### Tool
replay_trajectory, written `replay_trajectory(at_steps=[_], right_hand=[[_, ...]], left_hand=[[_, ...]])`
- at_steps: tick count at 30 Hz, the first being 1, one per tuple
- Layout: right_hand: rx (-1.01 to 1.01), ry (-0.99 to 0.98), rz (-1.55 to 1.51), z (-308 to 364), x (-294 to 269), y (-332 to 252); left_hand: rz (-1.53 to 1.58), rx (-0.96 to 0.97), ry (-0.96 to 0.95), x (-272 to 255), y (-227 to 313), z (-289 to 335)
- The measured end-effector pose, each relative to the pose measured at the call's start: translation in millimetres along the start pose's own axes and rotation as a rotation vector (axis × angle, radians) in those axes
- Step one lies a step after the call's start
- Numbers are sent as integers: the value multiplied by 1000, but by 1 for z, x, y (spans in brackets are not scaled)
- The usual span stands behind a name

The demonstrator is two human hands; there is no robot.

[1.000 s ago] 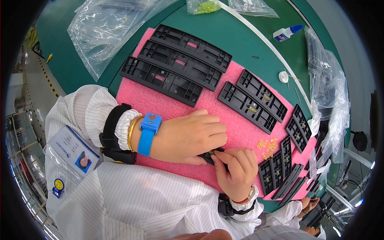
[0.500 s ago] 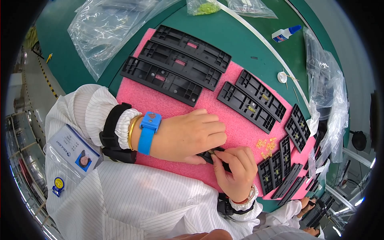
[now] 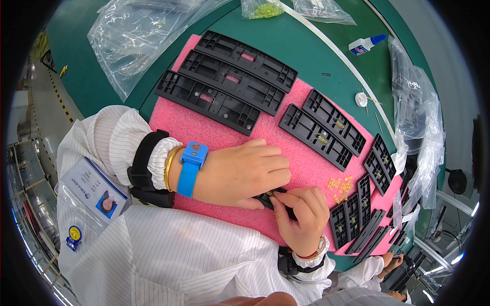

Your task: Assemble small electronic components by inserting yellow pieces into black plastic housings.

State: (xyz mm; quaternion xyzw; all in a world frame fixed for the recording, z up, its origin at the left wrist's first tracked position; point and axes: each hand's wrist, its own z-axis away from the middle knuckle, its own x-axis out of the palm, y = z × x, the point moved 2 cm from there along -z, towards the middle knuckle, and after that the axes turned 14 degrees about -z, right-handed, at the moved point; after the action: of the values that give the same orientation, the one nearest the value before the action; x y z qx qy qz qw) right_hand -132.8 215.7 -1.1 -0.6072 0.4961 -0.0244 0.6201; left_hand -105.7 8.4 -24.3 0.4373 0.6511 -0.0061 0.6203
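My left hand point(image 3: 250, 171) is closed around one end of a black plastic panel point(image 3: 264, 199), most of which my hands hide. Over the same piece, my right hand point(image 3: 301, 217) pinches with thumb and forefinger; whatever small part lies between those fingertips is too covered to name. Both hands stay low over the pink foam sheet point(image 3: 176, 113). To the right of them lies a loose pile of small yellow clear pieces point(image 3: 341, 187). Two black ribbed panels point(image 3: 314, 136), each with a yellowish piece set in it, rest beyond my right hand.
Three long black panels point(image 3: 224, 81) lie at the foam's far left. More black panels point(image 3: 352, 217) crowd its right end. Beyond are a blue-capped glue bottle point(image 3: 360, 46), a small white round container point(image 3: 361, 99) and clear plastic bags point(image 3: 138, 38). A co-worker's hand point(image 3: 390, 262) shows at lower right.
The whole view has shifted very slightly. Both hands keep the same hold on the black panel, with no other visible movement.
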Motion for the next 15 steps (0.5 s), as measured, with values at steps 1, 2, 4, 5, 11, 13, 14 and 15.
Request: replay_trajectory(at_steps=[1, 2, 4, 5, 11, 13, 14, 15], right_hand=[[1, 1, 3, 0, 0, 0], [1, 1, 5, 0, 0, 0], [3, 10, -4, 0, 1, 0], [3, 10, -4, 0, 1, 0], [6, 2, 0, 0, 1, -1], [13, -3, 6, 0, 0, -1], [13, -2, 7, 0, 0, -1], [17, -2, 9, 1, 0, -1]], left_hand=[[0, 2, 5, 0, 0, 0], [0, 3, 6, 0, 0, 0], [7, -1, 1, 1, 0, 0], [7, -1, 1, 1, 0, 0], [8, -3, -11, 0, 2, 0], [17, -2, -8, 0, 1, -1], [17, 0, -8, 0, 2, 0], [29, -6, 31, 1, 1, 0]])
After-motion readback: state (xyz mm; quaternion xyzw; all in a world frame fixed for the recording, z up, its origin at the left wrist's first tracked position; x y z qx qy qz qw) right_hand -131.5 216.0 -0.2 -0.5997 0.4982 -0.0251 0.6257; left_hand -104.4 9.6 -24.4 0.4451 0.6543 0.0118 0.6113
